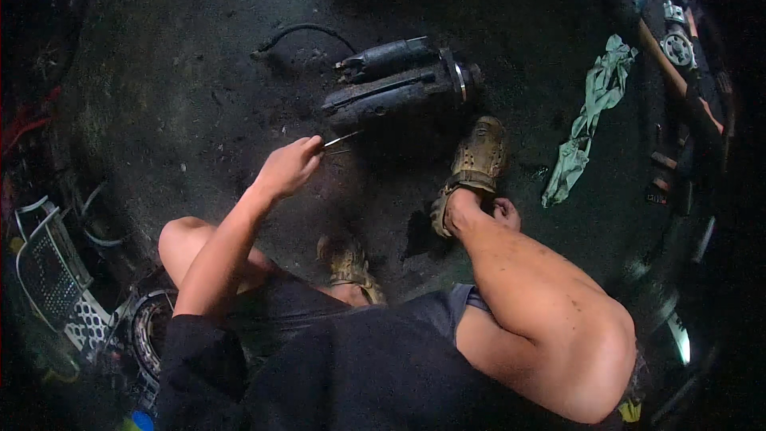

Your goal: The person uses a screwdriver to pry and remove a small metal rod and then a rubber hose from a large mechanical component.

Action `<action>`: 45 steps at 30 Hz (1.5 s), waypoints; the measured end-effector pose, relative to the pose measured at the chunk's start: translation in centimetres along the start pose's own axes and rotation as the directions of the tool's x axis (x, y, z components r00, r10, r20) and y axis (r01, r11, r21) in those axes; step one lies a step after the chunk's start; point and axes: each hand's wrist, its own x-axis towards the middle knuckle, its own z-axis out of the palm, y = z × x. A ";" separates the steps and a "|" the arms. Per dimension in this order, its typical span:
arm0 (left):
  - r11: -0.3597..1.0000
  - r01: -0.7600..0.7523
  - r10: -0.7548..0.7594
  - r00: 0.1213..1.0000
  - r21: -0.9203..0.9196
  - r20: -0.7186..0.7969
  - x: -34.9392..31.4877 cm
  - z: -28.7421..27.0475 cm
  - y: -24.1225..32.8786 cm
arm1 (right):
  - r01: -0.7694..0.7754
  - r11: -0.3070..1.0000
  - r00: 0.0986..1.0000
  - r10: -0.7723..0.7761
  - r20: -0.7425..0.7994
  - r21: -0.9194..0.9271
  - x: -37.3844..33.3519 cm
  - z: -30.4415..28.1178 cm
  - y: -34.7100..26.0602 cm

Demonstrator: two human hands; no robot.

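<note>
A dark, grimy floor (199, 96) (cluttered along both sides) bears the black motor (383, 100) beyond the brown shoes (481, 152); the left hand (291, 166) pinches a slim metal tool (341, 140) angled toward it, the right hand (505, 214), grip unclear, beside the ankle (463, 211)

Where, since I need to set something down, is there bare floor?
The dim, dark floor looks bare left of the black curved hose, and between the black cylindrical metal unit and crumpled pale-green cloth. It's crowded beside the white perforated metal frame and around the silver wheel-shaped part.
</note>
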 end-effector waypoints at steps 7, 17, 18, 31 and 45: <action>0.453 0.149 -0.449 0.890 -0.879 -0.081 0.4 9.8 8.0 | 0.046 0.985 0.999 -0.047 0.000 0.163 0.0 -0.4 -0.8; 0.315 0.048 -0.441 0.892 -0.948 -0.102 6.0 12.7 13.8 | -0.142 0.975 0.990 0.137 0.041 0.172 -1.8 -2.0 -5.9; 0.302 0.035 -0.501 0.856 -0.953 -0.127 5.4 13.0 13.9 | -0.134 0.978 0.991 0.128 0.046 0.162 -1.9 -2.5 -4.8; 0.122 0.029 -0.550 0.834 -0.992 -0.043 3.8 11.4 14.6 | -0.077 0.984 0.994 0.062 0.096 0.160 -2.0 -1.4 -5.7; 0.360 0.162 -0.313 0.949 -0.919 0.045 4.8 10.7 14.4 | -0.028 0.990 0.997 0.018 0.076 0.136 -2.1 -1.9 -5.6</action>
